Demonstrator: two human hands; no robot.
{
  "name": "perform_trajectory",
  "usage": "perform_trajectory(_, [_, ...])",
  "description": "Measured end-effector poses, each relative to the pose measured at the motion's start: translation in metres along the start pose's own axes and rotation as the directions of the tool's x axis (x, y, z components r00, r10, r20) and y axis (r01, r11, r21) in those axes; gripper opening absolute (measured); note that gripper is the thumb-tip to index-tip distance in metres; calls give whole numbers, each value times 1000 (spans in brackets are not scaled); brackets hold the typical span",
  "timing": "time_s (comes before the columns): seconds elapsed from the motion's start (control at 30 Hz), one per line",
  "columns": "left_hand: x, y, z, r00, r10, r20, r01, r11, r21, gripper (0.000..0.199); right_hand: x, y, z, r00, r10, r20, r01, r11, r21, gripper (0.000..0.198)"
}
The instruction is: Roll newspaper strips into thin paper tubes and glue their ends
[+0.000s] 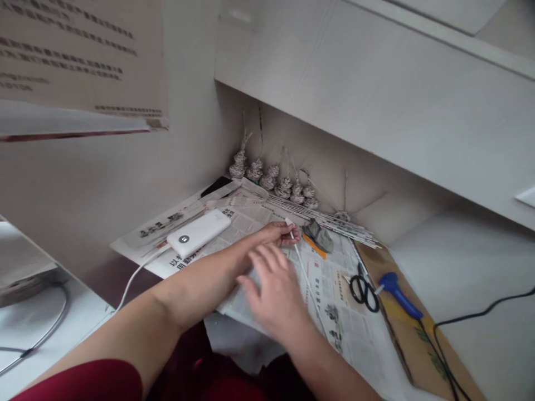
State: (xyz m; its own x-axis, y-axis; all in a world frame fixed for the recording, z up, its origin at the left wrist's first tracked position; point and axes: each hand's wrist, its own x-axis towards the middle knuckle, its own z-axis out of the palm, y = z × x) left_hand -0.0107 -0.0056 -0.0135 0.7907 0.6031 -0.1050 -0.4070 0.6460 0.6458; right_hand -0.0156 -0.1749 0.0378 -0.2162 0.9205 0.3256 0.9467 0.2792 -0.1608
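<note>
My left hand (278, 234) is closed around the upper end of a thin white rolled paper stick (303, 266), which slants down to the right over the newspaper (321, 284). Nearer to me, my right hand (273, 292) hovers with its fingers apart, slightly blurred, holding nothing that I can see. It partly covers the left wrist. Just right of the left hand lies a crumpled grey piece (320, 236) beside an orange strip (313, 247). Behind them rests a bundle of paper sticks (326, 216).
Several woven gourd shapes (270, 177) stand along the back wall. A white power bank (198, 233) with a cable lies left. Black-handled scissors (364, 292) and a blue glue gun (399, 294) lie right, near cardboard (426, 356). A white panel (376, 106) hangs low overhead.
</note>
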Motion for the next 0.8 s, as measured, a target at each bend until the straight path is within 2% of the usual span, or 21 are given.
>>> perform_trajectory(0.1, [1,3,3,999,16,-40,-17,999,-38,10,-22,53,-6,970,206,-126,-229,951,-209,48])
perform_trajectory(0.17, [1,4,5,999,15,-30,-17,998,-66,10,-39,80,-10,949,287,-132,-314,906,-283,42])
perform_trajectory(0.23, [0,4,8,999,23,-31,-26,995,-95,11,-53,95,-12,928,348,-134,-373,868,-329,30])
perform_trajectory(0.3, [-2,5,10,999,29,-31,-33,993,-110,13,-64,98,-13,905,398,-151,-426,844,-328,29])
perform_trajectory(0.37, [-3,6,11,999,29,-28,-32,994,-109,13,-69,93,-12,874,470,-126,-486,853,-192,31])
perform_trajectory(0.4, [-4,6,12,999,25,-21,-27,994,-106,14,-71,89,-11,851,522,-64,-524,850,-40,32])
perform_trajectory(0.43, [-5,7,13,1000,19,-12,-20,995,-103,14,-72,86,-11,820,570,39,-568,806,163,34])
perform_trajectory(0.47, [-6,8,14,1000,11,-4,-11,995,-101,14,-73,83,-11,787,594,170,-607,695,385,36])
perform_trajectory(0.5, [-7,8,15,1000,2,-1,-2,995,-102,14,-73,80,-11,756,580,305,-630,518,578,37])
perform_trajectory(0.57, [-8,9,16,1000,-12,4,13,994,-109,15,-74,77,-13,720,481,500,-626,142,767,38])
perform_trajectory(0.6, [-8,9,17,1000,-14,4,14,993,-114,15,-75,77,-15,713,440,546,-620,31,784,38])
perform_trajectory(0.63, [-7,8,17,1000,-14,5,14,993,-116,15,-75,77,-16,708,423,565,-623,-2,782,39])
perform_trajectory(0.67, [-7,8,17,1000,-12,5,13,994,-113,15,-75,78,-18,705,437,559,-636,39,771,39])
perform_trajectory(0.7, [-7,7,17,1000,-11,5,11,994,-106,15,-76,79,-18,708,478,520,-646,141,750,38])
perform_trajectory(0.77, [-7,7,17,1000,-12,-1,12,996,-92,15,-76,82,-18,738,586,334,-628,417,656,35])
perform_trajectory(0.8, [-7,7,17,1000,-12,-3,11,996,-89,16,-76,83,-16,756,613,230,-607,523,598,32])
